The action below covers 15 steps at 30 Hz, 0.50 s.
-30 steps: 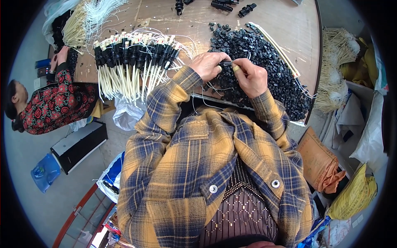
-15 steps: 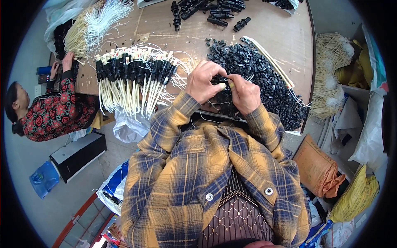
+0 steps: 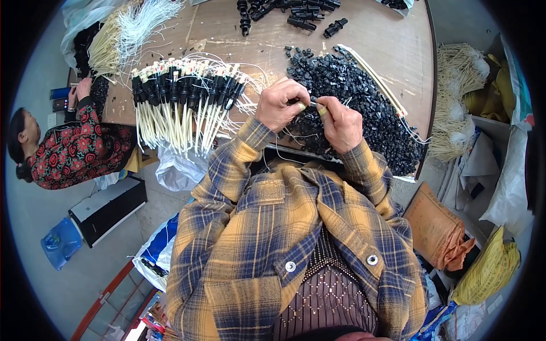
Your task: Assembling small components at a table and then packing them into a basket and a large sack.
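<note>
My left hand [image 3: 282, 105] and my right hand [image 3: 342, 124] meet over the table's near edge, both closed in a pinch. A small, thin piece [image 3: 313, 104] spans the gap between the fingertips; its kind is mostly hidden. Thin white cord [image 3: 277, 149] loops below my left hand. Beneath and right of my hands lies a heap of small black plastic pieces [image 3: 369, 96]. To the left rests a row of black plastic connectors [image 3: 190, 94] with cream tubes [image 3: 170, 128] pointing toward me and white cords at their far ends.
Long cream tubes [image 3: 372, 79] lie across the heap. Black ribbed fittings [image 3: 301, 20] sit at the table's [image 3: 227, 37] far side. Bundles of cream tubes [image 3: 116, 42] lie far left, near another person [image 3: 74, 145]. Orange [image 3: 435, 227] and yellow sacks [image 3: 488, 267] stand at right.
My hands have drawn slightly apart, the right moving a little rightward. The dark piece between them is less visible, and a thin piece now spans the gap. The other person's hands have shifted slightly.
</note>
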Tool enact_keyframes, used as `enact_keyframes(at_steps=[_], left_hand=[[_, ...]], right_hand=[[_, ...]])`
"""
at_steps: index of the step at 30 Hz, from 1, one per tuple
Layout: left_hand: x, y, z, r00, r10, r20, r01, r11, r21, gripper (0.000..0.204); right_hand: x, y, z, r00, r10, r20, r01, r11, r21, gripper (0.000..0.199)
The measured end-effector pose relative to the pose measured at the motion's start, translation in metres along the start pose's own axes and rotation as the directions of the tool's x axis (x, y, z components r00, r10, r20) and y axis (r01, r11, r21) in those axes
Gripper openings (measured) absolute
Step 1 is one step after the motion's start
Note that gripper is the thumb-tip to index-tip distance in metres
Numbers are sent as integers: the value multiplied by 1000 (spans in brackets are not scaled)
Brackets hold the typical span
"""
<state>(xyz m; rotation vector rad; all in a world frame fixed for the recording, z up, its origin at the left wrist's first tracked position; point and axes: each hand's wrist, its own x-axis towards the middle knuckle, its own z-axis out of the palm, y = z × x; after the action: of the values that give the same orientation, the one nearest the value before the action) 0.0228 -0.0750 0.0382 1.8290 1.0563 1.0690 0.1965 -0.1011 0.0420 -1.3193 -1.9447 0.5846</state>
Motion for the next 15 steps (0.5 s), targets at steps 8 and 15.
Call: enact_keyframes(at_steps=[8,15], left_hand=[[-2,-5,-2,1000,-26,-15,26,1000,0,21],[13,-14,-3,982,187,-28,-183,978,96,25]], right_hand=[[0,0,2,1000,-15,-9,15,1000,16,10],[2,5,2,987,122,102,-140,972,190,8]])
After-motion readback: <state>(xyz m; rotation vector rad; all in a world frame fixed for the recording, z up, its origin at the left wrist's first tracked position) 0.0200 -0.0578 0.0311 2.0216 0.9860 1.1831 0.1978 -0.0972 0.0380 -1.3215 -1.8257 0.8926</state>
